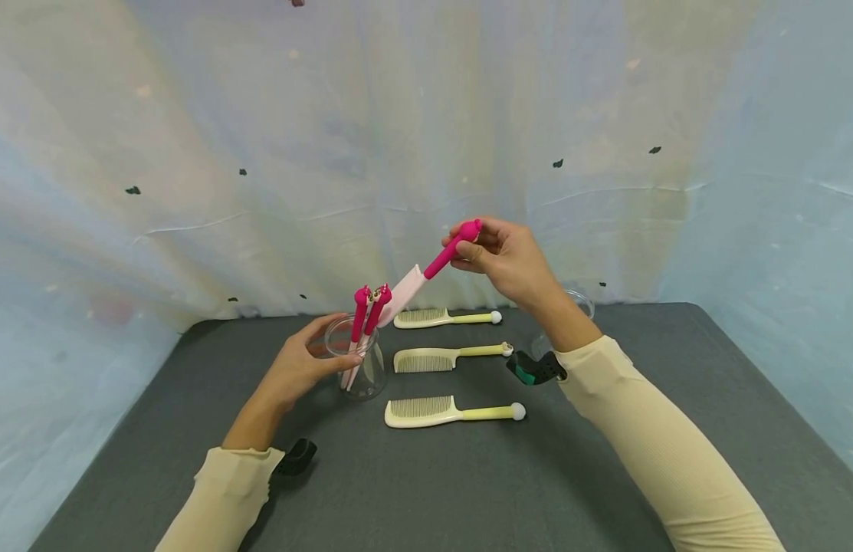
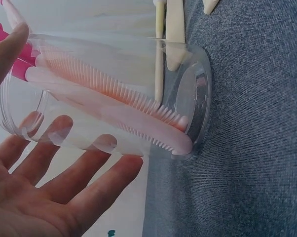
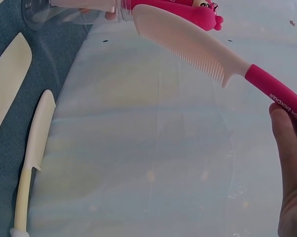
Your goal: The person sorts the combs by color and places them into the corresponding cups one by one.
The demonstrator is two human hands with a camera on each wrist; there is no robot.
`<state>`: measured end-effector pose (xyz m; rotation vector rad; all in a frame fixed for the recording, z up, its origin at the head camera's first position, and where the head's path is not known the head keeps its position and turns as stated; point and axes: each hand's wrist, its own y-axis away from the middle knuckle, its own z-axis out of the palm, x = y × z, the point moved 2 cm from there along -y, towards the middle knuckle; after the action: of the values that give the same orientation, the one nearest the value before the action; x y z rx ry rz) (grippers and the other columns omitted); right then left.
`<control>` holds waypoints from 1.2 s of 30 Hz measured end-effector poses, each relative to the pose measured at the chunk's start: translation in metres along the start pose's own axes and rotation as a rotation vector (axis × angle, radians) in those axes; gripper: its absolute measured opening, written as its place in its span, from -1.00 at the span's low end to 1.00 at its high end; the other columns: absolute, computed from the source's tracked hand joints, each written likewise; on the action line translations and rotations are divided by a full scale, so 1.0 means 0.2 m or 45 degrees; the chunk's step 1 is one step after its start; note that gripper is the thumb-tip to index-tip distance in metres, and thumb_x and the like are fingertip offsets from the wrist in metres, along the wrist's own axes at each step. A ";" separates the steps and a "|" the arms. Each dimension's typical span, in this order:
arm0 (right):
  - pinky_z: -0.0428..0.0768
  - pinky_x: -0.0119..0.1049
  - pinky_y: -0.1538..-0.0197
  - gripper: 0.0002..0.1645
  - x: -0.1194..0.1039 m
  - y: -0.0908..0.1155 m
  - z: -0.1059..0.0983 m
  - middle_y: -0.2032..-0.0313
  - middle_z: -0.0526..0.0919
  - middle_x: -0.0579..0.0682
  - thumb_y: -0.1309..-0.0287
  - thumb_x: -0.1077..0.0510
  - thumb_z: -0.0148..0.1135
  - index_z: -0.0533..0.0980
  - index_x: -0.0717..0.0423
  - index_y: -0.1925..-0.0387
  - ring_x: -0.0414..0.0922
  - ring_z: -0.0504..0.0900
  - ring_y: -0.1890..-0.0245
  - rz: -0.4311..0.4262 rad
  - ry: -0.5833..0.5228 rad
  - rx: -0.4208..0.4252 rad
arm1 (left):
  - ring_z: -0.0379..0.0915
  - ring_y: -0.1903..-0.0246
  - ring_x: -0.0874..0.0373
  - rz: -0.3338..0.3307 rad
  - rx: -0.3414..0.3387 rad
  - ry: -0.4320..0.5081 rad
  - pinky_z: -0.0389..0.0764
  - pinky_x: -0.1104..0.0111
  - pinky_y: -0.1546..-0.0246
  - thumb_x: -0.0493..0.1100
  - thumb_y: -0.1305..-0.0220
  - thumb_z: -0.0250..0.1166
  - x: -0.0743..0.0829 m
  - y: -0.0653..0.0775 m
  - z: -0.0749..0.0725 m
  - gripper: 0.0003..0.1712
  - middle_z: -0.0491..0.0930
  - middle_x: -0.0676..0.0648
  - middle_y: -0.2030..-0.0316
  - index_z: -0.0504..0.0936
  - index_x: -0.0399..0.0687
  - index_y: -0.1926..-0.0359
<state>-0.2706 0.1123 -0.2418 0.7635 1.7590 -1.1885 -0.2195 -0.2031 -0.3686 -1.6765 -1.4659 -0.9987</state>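
Observation:
My right hand (image 1: 512, 259) pinches the dark pink handle of a pink comb (image 1: 404, 293), held up at a tilt with its toothed end down beside the mouth of a clear jar (image 1: 375, 377). In the right wrist view the toothed part of this comb (image 3: 180, 37) shows in full, outside the jar. Fingers and thumb of my left hand (image 1: 298, 366) grip the jar round its upper part. Two more pink combs (image 2: 109, 101) lean inside it, teeth toward the base, their pink handles (image 1: 378, 307) sticking out above the rim.
Three cream combs with yellow handles lie in a column on the dark grey table (image 1: 426, 491): a far one (image 1: 422, 318), a middle one (image 1: 426, 359) and a near one (image 1: 426, 414). Another clear jar (image 1: 583, 300) stands partly hidden behind my right forearm. A pale curtain (image 1: 398, 153) hangs behind the table.

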 end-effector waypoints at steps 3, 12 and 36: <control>0.70 -0.22 -0.01 -0.66 0.00 -0.01 0.01 -0.03 0.68 0.27 -0.31 0.26 0.22 0.54 0.36 -0.06 -0.10 0.74 0.00 -0.005 0.003 0.000 | 0.42 -0.28 -0.24 -0.017 0.002 -0.011 0.59 -0.11 -0.09 0.18 -0.09 0.50 0.00 0.01 0.00 -0.04 0.30 -0.06 -0.44 0.26 0.29 -0.47; 0.72 -0.21 0.02 -0.69 -0.01 -0.01 0.04 0.02 0.71 0.26 -0.29 0.30 0.23 0.55 0.35 -0.04 -0.11 0.76 0.07 0.013 -0.010 0.007 | 0.39 -0.29 -0.26 -0.038 0.003 -0.028 0.55 -0.16 -0.13 0.20 -0.11 0.49 0.01 0.01 -0.01 -0.05 0.23 -0.07 -0.48 0.25 0.34 -0.47; 0.72 -0.24 0.02 -0.70 0.01 -0.03 0.17 0.00 0.71 0.22 -0.28 0.23 0.26 0.58 0.30 0.00 0.01 0.75 0.02 0.035 0.127 -0.106 | 0.23 -0.40 -0.30 -0.125 -0.011 -0.036 0.41 -0.25 -0.25 0.22 -0.11 0.48 0.01 0.00 -0.01 0.11 0.00 -0.13 -0.57 0.06 0.23 -0.56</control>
<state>-0.2657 0.0794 -0.2472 0.8066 1.8619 -1.0684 -0.2191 -0.2037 -0.3665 -1.6442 -1.5776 -1.0391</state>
